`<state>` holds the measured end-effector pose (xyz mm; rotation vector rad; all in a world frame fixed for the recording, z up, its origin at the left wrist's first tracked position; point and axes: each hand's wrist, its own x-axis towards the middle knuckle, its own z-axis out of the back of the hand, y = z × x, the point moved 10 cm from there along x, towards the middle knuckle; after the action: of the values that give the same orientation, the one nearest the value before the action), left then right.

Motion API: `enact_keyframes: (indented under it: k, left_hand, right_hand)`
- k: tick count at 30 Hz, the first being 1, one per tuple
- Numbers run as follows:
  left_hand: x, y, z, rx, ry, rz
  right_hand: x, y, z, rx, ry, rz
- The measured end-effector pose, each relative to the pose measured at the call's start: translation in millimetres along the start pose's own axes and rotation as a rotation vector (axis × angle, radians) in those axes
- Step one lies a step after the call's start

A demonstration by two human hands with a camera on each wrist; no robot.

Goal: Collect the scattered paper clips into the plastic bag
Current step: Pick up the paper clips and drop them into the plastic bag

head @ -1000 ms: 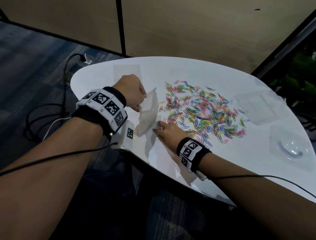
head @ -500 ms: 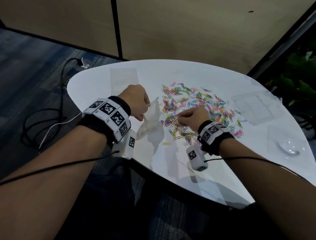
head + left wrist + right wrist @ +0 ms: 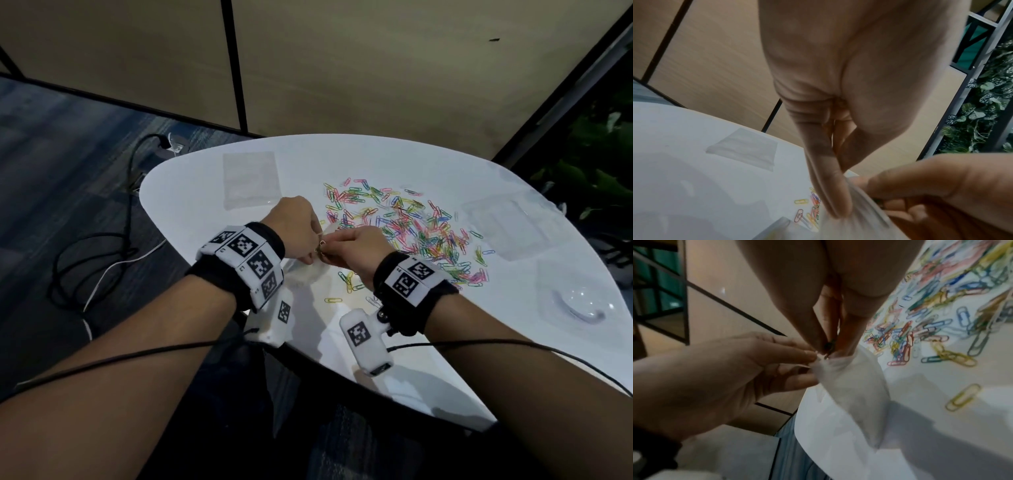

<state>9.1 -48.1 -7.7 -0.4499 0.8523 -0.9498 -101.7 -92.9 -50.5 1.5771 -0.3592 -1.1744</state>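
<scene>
While both hands meet at the near edge of the white table (image 3: 428, 346), the left hand (image 3: 297, 229) pinches the mouth of the plastic bag (image 3: 851, 386) between thumb and fingers, bag hanging down to the tabletop. Right hand (image 3: 354, 247) pinches something small and dark at the bag opening; too blurred to call it a clip for sure. Bag mostly hidden behind the hands in the head view. Half a second ago the right hand was out over the pile; now it is back at the bag. A few stray clips, one yellow clip (image 3: 333, 300) alone, lie just beside the bag. Farther out the paper clips (image 3: 404, 226) spread in a dense multicoloured heap, too many to count. Beyond: one flat clear bag (image 3: 250, 180) far left, two clear plastic pieces at right, outlines faint.
</scene>
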Motion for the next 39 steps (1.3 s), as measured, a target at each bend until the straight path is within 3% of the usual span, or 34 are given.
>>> enact_keyframes:
  k: [4, 7, 10, 17, 21, 23, 25, 27, 29, 30, 34, 39]
  left_hand:
    - [0.1, -6.6, -4.5, 0.016, -0.011, -0.046]
    - [0.9, -9.1, -2.7, 0.033, -0.030, -0.069]
    - [3.7, -7.0, 4.2, 0.054, -0.066, -0.070]
    - [2.9, -3.0, 7.4, 0.076, -0.056, -0.057]
    - [7.1, 9.4, 26.3, 0.104, -0.137, -0.007]
    - [8.8, 16.7, 35.2, 0.083, -0.160, 0.017]
    - [9.4, 20.9, 42.1, 0.055, -0.180, 0.028]
    - [10.3, 22.4, 43.7, 0.037, -0.182, 0.028]
    - [11.0, 22.8, 42.6, 0.029, -0.172, 0.026]
    - [11.6, 22.9, 41.8, 0.030, -0.164, 0.027]
    - [11.4, 20.4, 37.9, 0.030, -0.136, 0.032]
    - [9.0, 10.6, 30.9, 0.047, -0.115, 0.028]
  right_hand:
    - [3.9, -3.3, 1.4, -0.198, -0.009, 0.001]
    - [4.7, 11.3, 7.4, -0.473, -0.097, 0.104]
    - [0.6, 25.0, -2.9, -0.686, -0.096, 0.223]
    - [-6.4, 39.9, -18.7, -0.807, -0.024, 0.411]
    - [-9.4, 57.5, 4.0, -0.572, -0.093, 0.490]
    - [-11.4, 58.7, 12.2, -0.648, -0.095, 0.523]
    - [-15.7, 39.5, 2.0, -0.906, 0.041, 0.555]
    - [-26.3, -11.9, -20.3, -1.258, 0.318, 0.586]
    - [-40.6, -65.7, -32.4, -1.478, 0.525, 0.695]
    - [-44.6, -85.2, -33.7, -1.557, 0.557, 0.775]
    - [-27.9, -111.5, -5.2, -1.758, 0.383, 0.783]
    - [10.0, -103.0, 35.9, -1.776, 0.204, 0.589]
